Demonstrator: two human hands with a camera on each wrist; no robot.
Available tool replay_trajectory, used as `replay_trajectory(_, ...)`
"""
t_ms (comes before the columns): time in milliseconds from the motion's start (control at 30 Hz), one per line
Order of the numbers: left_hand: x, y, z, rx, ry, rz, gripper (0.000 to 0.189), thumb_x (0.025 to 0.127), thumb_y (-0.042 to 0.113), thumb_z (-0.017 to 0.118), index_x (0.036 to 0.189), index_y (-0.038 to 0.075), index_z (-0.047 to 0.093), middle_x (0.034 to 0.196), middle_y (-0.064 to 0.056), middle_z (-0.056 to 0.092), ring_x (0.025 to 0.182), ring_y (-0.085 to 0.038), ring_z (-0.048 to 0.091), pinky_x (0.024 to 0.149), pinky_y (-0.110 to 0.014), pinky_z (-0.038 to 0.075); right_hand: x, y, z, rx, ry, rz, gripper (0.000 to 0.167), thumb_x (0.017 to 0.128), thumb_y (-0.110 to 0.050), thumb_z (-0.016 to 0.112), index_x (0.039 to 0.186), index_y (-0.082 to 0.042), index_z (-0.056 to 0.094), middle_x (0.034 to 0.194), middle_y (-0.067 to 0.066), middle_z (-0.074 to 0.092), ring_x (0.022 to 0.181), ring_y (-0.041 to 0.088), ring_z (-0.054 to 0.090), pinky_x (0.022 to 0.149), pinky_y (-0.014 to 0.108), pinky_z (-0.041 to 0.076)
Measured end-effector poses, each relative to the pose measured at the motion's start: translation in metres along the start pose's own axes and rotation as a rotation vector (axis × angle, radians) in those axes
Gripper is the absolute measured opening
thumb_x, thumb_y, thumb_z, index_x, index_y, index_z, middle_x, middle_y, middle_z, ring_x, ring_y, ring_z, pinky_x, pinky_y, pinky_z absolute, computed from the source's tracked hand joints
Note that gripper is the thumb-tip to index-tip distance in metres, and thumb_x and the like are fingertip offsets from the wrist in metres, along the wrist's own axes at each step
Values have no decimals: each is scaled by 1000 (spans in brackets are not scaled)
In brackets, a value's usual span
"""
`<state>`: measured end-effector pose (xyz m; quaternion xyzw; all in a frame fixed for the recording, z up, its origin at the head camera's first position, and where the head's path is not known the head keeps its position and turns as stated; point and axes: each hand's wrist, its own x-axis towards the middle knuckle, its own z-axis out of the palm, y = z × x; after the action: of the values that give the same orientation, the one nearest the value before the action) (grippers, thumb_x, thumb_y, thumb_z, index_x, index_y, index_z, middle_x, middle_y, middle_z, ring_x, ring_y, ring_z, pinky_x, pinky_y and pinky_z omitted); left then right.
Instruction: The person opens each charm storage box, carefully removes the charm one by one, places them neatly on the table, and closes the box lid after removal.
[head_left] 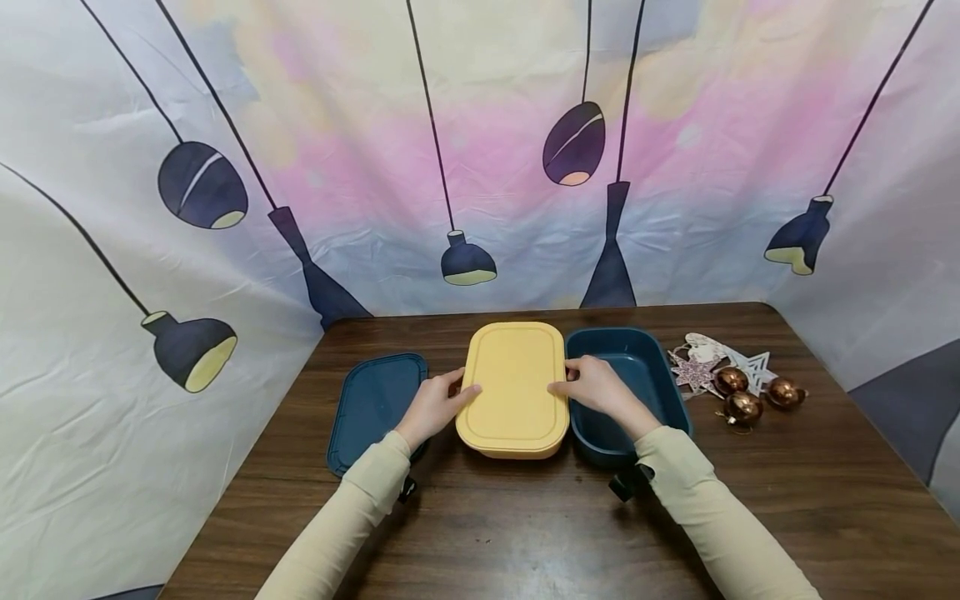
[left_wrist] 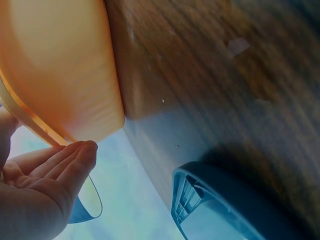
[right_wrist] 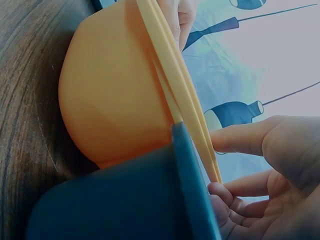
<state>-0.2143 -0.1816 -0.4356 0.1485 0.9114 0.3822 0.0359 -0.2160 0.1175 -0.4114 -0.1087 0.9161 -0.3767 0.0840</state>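
Observation:
In the head view a yellow lid [head_left: 514,387] covers a yellow food container [head_left: 517,454] standing on the table. My left hand [head_left: 432,408] pinches the lid's left edge, thumb on top and fingers below the rim. On the opposite edge my right hand [head_left: 602,388] pinches the lid with its thumb above and its fingers at the side. The right wrist view shows a narrow gap under part of the lid's edge, beside the yellow container's wall [right_wrist: 110,90]. Close on the right stands an open dark blue container [head_left: 626,354], partly behind my right hand.
A dark blue lid [head_left: 381,400] lies left of the yellow container, partly covered by my left arm. At the right are several copper-coloured baubles [head_left: 743,407] and star ornaments [head_left: 696,372]. A printed cloth [head_left: 517,150] hangs behind the wooden table [head_left: 510,533].

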Motion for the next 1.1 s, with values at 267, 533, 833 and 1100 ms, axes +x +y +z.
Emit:
replay_trajectory(267,2,0,0,-7,-13,-13,68,101,43,60,151,-1,43,79,0,67,66,-26,62,59,-31,45,1,0,-1,-28,8,-16,26,93,-33,72,87,-10,63,72,3,48,59,17,40,57,31,32)
replay_trajectory(533,5,0,1,-19,-16,0,66,101,42,61,150,-1,45,94,-2,71,72,-14,62,65,-30,48,1,1,-1,-41,22,-31,30,93,-31,72,79,-9,58,71,4,47,59,18,40,57,31,32)
replay_trajectory(833,7,-1,2,-20,-23,-5,66,101,43,60,150,1,46,92,0,71,71,-13,63,67,-30,49,5,3,-2,-46,23,-42,30,94,-30,72,78,-9,57,70,4,45,59,18,40,57,30,32)
replay_trajectory(1100,8,-2,5,-48,-20,-16,65,102,42,60,150,2,46,96,-2,72,73,-12,63,67,-31,49,7,4,-2,-45,15,-41,29,95,-28,71,79,-9,56,70,4,45,59,18,40,57,30,31)
